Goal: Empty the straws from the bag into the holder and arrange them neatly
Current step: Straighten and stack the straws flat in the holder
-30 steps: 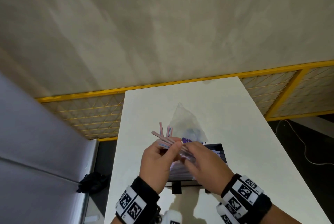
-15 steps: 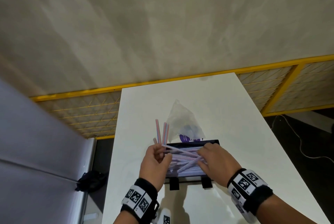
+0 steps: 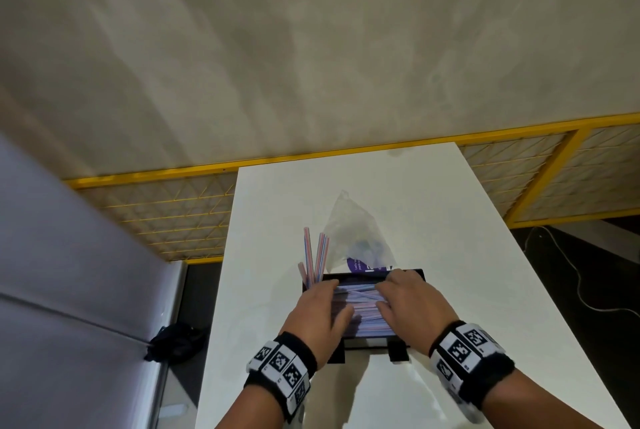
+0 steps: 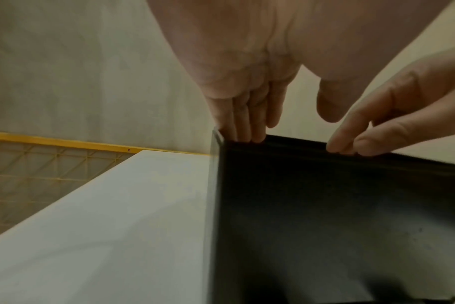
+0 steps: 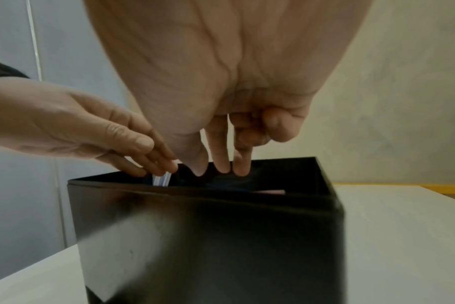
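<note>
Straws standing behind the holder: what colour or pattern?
Pink and blue lengthwise stripes on the straws, clearest in the head view.

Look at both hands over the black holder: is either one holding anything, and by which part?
Neither hand shows a grip. The left hand and right hand reach into the holder with fairly straight fingers, pressing on the straws lying inside.

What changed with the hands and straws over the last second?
Both hands came down: the left hand and right hand let go of the straw bundle they held above the black holder; it now lies inside under flat fingers. The empty bag and a few upright straws stayed put.
</note>
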The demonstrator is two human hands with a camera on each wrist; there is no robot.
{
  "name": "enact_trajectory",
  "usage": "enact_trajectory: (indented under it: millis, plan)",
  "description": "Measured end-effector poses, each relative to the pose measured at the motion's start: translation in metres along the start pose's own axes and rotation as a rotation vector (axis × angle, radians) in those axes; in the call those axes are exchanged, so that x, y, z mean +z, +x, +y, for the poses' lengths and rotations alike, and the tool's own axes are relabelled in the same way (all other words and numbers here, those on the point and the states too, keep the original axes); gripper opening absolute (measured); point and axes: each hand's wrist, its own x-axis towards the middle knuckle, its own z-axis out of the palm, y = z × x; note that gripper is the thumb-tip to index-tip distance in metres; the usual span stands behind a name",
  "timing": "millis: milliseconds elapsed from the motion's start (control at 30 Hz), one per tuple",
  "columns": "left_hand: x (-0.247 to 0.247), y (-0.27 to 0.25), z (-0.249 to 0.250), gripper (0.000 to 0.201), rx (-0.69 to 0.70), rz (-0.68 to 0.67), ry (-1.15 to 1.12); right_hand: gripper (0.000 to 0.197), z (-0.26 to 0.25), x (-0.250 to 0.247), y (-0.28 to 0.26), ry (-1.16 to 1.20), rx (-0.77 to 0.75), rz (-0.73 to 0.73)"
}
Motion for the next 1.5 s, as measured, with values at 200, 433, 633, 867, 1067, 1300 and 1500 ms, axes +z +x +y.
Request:
enact_trajectory:
  millis: [200,433,633,867,1067,1300,1500]
  plan:
    - [0.011,0.007,0.004,0.056,0.045,-0.095,0.136,0.071,0.002,0.019,0.001,-0.033,0.04,-0.141]
    - [0.021,0.013,0.005,0.06,0.121,-0.138,0.256,0.053,-0.003,0.014,0.0,0.028,-0.003,-0.13]
    - [0.022,0.01,0.004,0.027,0.036,-0.214,0.146,0.037,-0.012,-0.002,-0.002,0.102,-0.08,-0.018]
    - [0.004,0.002,0.002,0.016,-0.116,0.106,-0.105,0.031,-0.028,-0.02,0.016,0.421,-0.029,0.045]
    - [-0.018,0.005,-0.001,0.015,-0.32,0.394,-0.407,0.038,-0.051,-0.034,0.045,0.642,-0.009,0.075]
    - [-0.025,0.014,-0.005,0.022,-0.317,0.384,-0.321,0.024,-0.081,-0.045,0.067,0.671,-0.051,0.01]
    - [-0.037,0.019,-0.005,0.017,-0.265,0.37,-0.243,0.021,-0.09,-0.043,0.064,0.679,-0.07,0.041]
